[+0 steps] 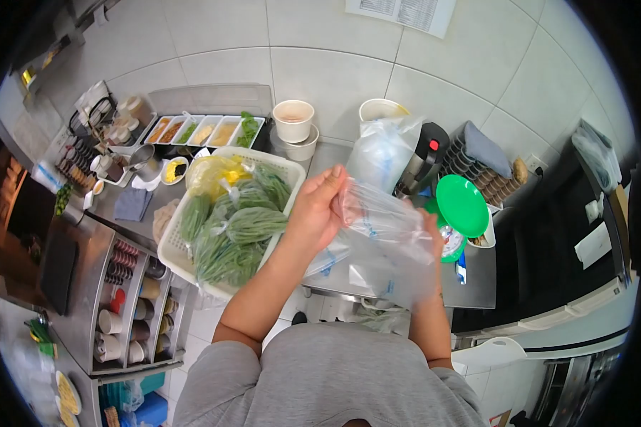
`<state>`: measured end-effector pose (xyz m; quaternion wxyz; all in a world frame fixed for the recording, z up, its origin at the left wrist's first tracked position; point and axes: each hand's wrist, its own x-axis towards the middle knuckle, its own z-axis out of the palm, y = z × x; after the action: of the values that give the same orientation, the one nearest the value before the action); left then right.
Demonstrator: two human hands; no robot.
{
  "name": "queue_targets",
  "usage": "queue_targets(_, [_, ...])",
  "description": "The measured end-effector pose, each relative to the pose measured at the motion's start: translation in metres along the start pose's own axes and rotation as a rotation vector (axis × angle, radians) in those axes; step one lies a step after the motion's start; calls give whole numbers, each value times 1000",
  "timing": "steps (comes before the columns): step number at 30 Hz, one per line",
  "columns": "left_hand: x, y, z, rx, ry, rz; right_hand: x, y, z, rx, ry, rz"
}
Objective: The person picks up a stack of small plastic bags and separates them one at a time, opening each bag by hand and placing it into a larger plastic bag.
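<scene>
A clear plastic bag with blue print [388, 242] is stretched between my two hands above the steel table. My left hand [320, 210] is closed on its upper left edge, fingertips pinched together. At the bag's right side is my right hand [431, 238], blurred and partly behind the plastic, its fingers closed on the edge. Left of the bag, a white basket [292, 167] holds bagged green vegetables [238, 228] and a yellow bag [214, 174]. Just right of my right hand stands a green scale [463, 206].
Behind the bag are paper tubs [293, 121], a bag-covered container [381, 149] and a dark thermos [421, 160]. A topping tray [199, 132] lies at the back left. Shelves of cups [132, 306] stand lower left. A dark fridge [541, 249] is at right.
</scene>
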<state>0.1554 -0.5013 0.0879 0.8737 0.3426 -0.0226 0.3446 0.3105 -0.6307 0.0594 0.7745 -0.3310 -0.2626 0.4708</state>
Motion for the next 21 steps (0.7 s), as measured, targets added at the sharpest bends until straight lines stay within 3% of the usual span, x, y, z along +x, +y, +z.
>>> queue_targets(2, [3, 3, 0, 59, -123, -89, 2, -7, 12, 215, 34, -161])
queue_targets(3, [5, 4, 9, 289, -127, -30, 7, -11, 13, 241, 39, -228])
queue_targets(5, [11, 6, 43, 750, -133, 88, 27, -32, 27, -65, 65, -368])
queue_targets(8, [45, 20, 66, 959, 209, 444, 72, -58, 42, -784, 39, -589])
queue_targets(10, [79, 25, 39, 1041, 304, 167, 101, -52, 31, -1027, -18, -737])
queue_targets(11, [88, 20, 23, 1074, 348, 26, 107, -45, 26, -977, 40, -619])
queue_targets(14, [97, 6, -21, 996, 435, -105, 98, -2, -6, -764, 237, -263])
queue_targets(17, [98, -24, -72, 1164, 423, -204, 101, 19, -27, -918, 321, -13])
queue_targets(19, [86, -48, -104, 1396, 434, -106, 107, 30, -28, -1064, 342, 56])
queue_targets(21, [80, -55, -108, 1530, 420, 51, 106, 42, -31, -1069, 393, -68])
